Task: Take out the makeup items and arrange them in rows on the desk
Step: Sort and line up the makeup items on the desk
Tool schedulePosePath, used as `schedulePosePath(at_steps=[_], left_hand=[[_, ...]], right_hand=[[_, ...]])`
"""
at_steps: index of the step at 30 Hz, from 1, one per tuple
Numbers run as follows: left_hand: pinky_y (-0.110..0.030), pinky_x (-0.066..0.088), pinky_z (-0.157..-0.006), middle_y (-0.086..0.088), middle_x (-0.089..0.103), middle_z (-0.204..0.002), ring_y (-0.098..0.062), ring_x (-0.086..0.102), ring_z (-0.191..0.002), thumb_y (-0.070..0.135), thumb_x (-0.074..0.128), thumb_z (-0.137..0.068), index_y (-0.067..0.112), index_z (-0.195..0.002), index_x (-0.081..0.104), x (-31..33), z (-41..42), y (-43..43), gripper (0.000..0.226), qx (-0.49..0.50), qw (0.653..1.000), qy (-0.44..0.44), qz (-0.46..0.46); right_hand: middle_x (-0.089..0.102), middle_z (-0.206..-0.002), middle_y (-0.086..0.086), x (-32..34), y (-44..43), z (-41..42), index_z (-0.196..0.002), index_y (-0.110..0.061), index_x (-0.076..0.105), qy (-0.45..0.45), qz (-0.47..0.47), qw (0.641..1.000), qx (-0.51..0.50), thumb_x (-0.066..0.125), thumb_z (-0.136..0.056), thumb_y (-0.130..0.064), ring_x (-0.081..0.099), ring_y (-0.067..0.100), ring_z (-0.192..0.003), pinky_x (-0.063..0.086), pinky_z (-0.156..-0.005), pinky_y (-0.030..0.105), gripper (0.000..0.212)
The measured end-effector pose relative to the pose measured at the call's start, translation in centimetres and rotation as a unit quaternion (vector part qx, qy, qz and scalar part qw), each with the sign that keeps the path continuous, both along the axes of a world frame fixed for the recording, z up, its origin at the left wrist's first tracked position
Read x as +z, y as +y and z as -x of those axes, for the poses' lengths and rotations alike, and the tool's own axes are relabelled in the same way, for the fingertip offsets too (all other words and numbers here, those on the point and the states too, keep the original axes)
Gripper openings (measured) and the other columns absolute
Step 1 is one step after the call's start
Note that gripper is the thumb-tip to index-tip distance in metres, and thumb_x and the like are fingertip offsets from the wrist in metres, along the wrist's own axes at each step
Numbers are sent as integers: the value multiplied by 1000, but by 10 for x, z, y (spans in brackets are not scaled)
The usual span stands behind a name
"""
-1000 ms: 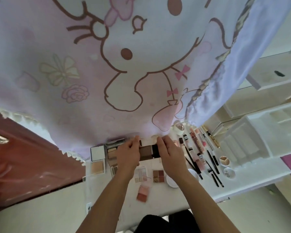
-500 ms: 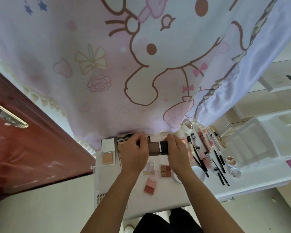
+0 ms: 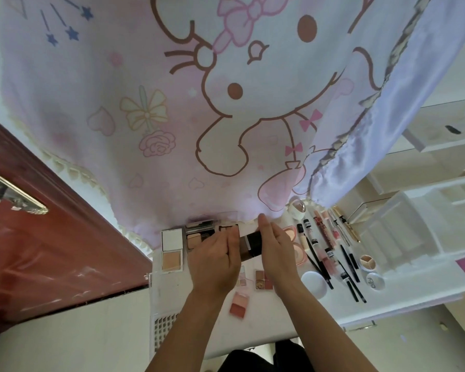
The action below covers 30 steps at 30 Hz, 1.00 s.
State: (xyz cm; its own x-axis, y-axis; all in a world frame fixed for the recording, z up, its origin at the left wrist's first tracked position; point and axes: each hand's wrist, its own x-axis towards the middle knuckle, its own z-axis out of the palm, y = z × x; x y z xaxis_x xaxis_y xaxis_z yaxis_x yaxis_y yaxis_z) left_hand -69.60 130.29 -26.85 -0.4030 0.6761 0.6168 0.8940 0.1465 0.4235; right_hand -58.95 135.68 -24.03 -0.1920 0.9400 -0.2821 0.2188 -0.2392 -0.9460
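Both hands meet over the white tabletop (image 3: pixel 285 318) at its far edge, just below the cartoon-print curtain (image 3: pixel 172 116). The left hand (image 3: pixel 215 260) curls its fingers round the left end of a brown-and-black palette (image 3: pixel 250 244). The right hand (image 3: pixel 278 253) lies with fairly straight fingers against the other end, so the palette sits between them. An open powder compact (image 3: pixel 171 249) lies to the left, and a row of pencils and tubes (image 3: pixel 333 253) lies to the right.
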Motion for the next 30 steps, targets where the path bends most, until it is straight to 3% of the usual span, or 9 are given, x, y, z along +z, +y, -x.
schedulePosePath(at_steps=[6, 14, 16, 18, 21, 24, 26, 28, 30], left_hand=[[-15, 28, -43, 1, 54, -44, -15, 46, -34, 33, 26, -106, 13, -52, 58, 7, -4, 6, 66, 13, 998, 38, -45], [-20, 33, -36, 1, 57, -45, -16, 49, -33, 22, 35, -101, 13, -55, 66, -8, 0, 6, 56, -16, 999, 34, -12], [-21, 35, -40, -2, 58, -46, -21, 53, -37, 34, 22, -106, 11, -58, 67, -20, 21, -4, 70, 41, 998, -31, 33], [-28, 41, -50, -9, 61, -54, -30, 62, -52, 41, 15, -107, 6, -71, 71, -27, 50, -18, 75, 130, 977, -152, 76], [-40, 50, -68, -17, 65, -67, -39, 64, -72, 48, 19, -104, 4, -85, 73, -34, 75, -35, 73, 212, 932, -286, 74], [-37, 52, -65, -13, 67, -59, -31, 65, -63, 65, 13, -98, 8, -73, 73, -35, 59, -32, 87, 158, 909, -384, 28], [-31, 51, -58, -17, 66, -59, -26, 63, -54, 67, 14, -98, 5, -71, 70, -30, 44, -25, 87, 90, 849, -520, 17], [-26, 47, -49, -21, 67, -66, -25, 61, -53, 71, 14, -91, 5, -85, 70, -28, 40, -23, 87, 30, 790, -611, 33], [-26, 41, -45, -21, 67, -73, -23, 61, -55, 73, 18, -89, 5, -100, 67, -37, 44, -32, 85, -4, 769, -636, 67]], right_hand=[[63, -74, -5, 4, 1, -9, -77, -24, 61, -60, -55, 997, 7, 56, -90, -40, 61, 17, -76, 55, -76, 43, 22], [56, -68, -4, 2, 2, -24, -77, -11, 61, -24, -22, 999, -42, 57, -94, -23, 50, 11, -66, 42, -63, 28, 21], [56, -64, -3, 8, 23, -47, -68, -18, 60, 16, -10, 990, -137, 56, -88, -25, 51, 20, -69, 41, -64, 32, 21], [55, -57, -5, 20, 50, -75, -57, -21, 58, 12, -62, 971, -231, 55, -83, -26, 50, 22, -68, 41, -68, 35, 26], [56, -58, -8, 24, 57, -80, -57, -25, 56, 19, -86, 971, -221, 55, -90, -27, 52, 18, -66, 42, -69, 35, 33], [52, -71, -5, 0, 39, -60, -73, -26, 54, 14, 24, 992, -126, 54, -97, -32, 54, 10, -62, 43, -57, 25, 25], [39, -63, -5, -16, 33, -52, -75, -23, 46, 57, 123, 987, -86, 52, -99, -35, 38, 9, -43, 32, -41, 22, 28], [28, -57, -3, -24, 32, -47, -74, -21, 41, 139, 201, 967, -67, 51, -98, -44, 22, 11, -44, 21, -37, 22, 35], [26, -57, -3, -37, 29, -43, -74, -20, 42, 155, 233, 959, -40, 50, -99, -47, 20, 11, -46, 20, -36, 21, 37]])
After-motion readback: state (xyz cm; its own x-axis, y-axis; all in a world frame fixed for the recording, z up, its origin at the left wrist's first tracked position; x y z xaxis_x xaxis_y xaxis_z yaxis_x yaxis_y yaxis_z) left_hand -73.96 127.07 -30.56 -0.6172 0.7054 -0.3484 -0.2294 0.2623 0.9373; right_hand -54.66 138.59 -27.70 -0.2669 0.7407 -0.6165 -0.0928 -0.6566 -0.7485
